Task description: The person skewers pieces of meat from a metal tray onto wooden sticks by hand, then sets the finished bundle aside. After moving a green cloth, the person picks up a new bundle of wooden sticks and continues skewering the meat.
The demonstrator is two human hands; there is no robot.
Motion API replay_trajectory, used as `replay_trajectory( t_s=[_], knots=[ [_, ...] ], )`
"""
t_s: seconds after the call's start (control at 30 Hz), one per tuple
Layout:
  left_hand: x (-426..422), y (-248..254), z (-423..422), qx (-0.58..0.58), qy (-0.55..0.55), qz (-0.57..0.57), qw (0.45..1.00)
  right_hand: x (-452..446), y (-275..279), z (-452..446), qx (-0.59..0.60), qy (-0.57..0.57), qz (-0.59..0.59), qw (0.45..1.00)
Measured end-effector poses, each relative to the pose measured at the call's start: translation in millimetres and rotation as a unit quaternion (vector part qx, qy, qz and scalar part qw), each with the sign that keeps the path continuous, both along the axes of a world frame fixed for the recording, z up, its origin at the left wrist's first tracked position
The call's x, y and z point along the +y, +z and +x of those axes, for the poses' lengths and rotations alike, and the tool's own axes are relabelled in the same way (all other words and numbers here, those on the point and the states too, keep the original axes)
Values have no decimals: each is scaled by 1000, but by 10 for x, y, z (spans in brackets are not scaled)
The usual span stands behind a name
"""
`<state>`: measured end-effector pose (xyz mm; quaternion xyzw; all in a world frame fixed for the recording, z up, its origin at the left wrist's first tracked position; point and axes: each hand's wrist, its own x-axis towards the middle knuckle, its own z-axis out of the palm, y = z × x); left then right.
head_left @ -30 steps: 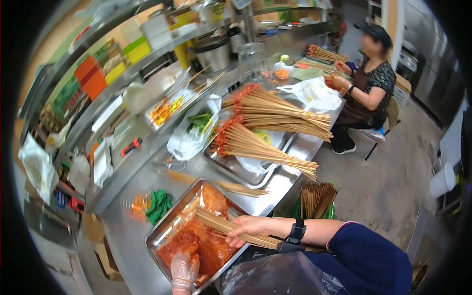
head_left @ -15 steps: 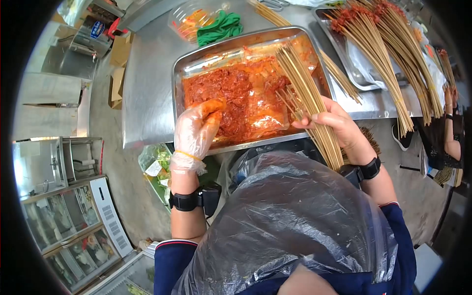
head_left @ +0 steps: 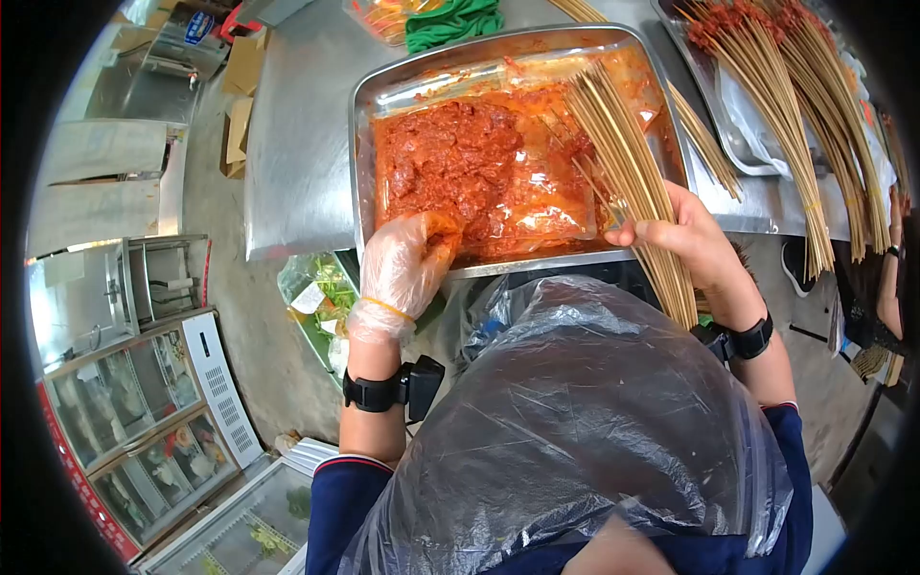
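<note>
My left hand (head_left: 407, 264), in a clear plastic glove stained orange, is at the near left of a metal tray (head_left: 356, 172). Its fingers are curled together against red marinated meat (head_left: 446, 158); whatever they pinch is hidden. A thick bundle of bamboo skewers (head_left: 628, 163) is gripped in my bare right hand (head_left: 685, 235) over the tray's right part. The skewers slant, with their lower ends past the near rim. A few thinner skewer tips stick out to the left of the bundle, close to some meat.
More skewers (head_left: 704, 144) lie beside the tray. At the upper right, finished meat skewers (head_left: 767, 105) rest on a second tray (head_left: 714, 125). A green cloth (head_left: 455, 24) lies behind. Below the table's left side is a crate of vegetables (head_left: 326, 302). Another person's arm shows far right.
The view has shifted, so the tray appears further right and higher. My left hand has drawn slightly nearer the tray's near rim. My right hand keeps its hold on the skewers.
</note>
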<state>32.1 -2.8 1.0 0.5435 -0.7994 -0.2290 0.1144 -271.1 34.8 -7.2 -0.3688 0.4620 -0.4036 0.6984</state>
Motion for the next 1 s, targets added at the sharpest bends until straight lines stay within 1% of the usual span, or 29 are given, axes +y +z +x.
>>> replay_trajectory(
  t_s=[0.07, 0.1, 0.17, 0.23, 0.3, 0.37, 0.4, 0.43, 0.5, 0.57, 0.63, 0.67, 0.7, 0.77, 0.8, 0.83, 0.87, 0.9, 0.93, 0.97, 1.0],
  knots=[
    [11, 15, -32, 61, 28, -64, 996, 3, -41, -23, -3, 6, -5, 1000],
    [9, 22, -51, 60, 29, -65, 996, 3, -57, -22, -6, 12, -9, 1000],
    [-11, 38, -109, 81, 72, -106, 989, 3, -37, 19, 7, 8, -7, 1000],
    [-73, 23, -183, 80, 60, -105, 989, 11, -27, 42, 23, 4, -5, 1000],
    [-148, 16, -288, 83, 47, -106, 990, 7, -29, 49, 68, 10, -3, 998],
    [-193, 18, -405, -50, 23, -127, 990, 15, -9, 70, 69, -2, -3, 998],
    [-237, -20, -438, -94, 16, -95, 991, 13, -29, 66, 69, 0, -2, 998],
    [-269, -67, -466, -92, 18, -96, 991, 10, -37, 63, 70, 2, -2, 998],
    [-312, -152, -502, -145, -15, -112, 983, -25, 19, 72, 84, 22, -4, 996],
    [-318, -170, -511, -131, -24, -122, 984, -43, 36, 54, 99, 36, -3, 994],
    [-324, -150, -505, -121, -13, -108, 987, -72, 9, 31, 68, 61, 18, 996],
    [-313, -142, -500, -114, -8, -111, 987, -88, 39, 33, 34, 63, 22, 997],
    [-307, -132, -491, -109, -12, -112, 988, -109, 39, 17, 38, 58, 21, 997],
    [-286, -132, -467, -106, 20, -128, 986, -126, 5, -48, -21, 71, 39, 996],
    [-268, -166, -430, -7, 31, -146, 989, -124, 8, -51, -32, 63, 55, 996],
    [-255, -150, -379, 32, 44, -112, 992, -130, -8, -57, -28, 49, 58, 997],
    [-256, -165, -344, 165, 56, -61, 983, -129, -43, -63, -35, 66, 38, 996],
    [-246, -195, -328, 294, 65, -1, 954, -114, -72, -73, -39, 79, 20, 996],
    [-199, -206, -323, 412, 95, 75, 903, -99, -83, -72, -31, 81, 9, 996],
    [-149, -212, -364, 517, 122, 161, 832, -87, -95, -78, -20, 76, 1, 997],
    [-106, -168, -461, 576, 127, 200, 782, -68, -108, -79, -33, 62, 0, 998]
  ],
)
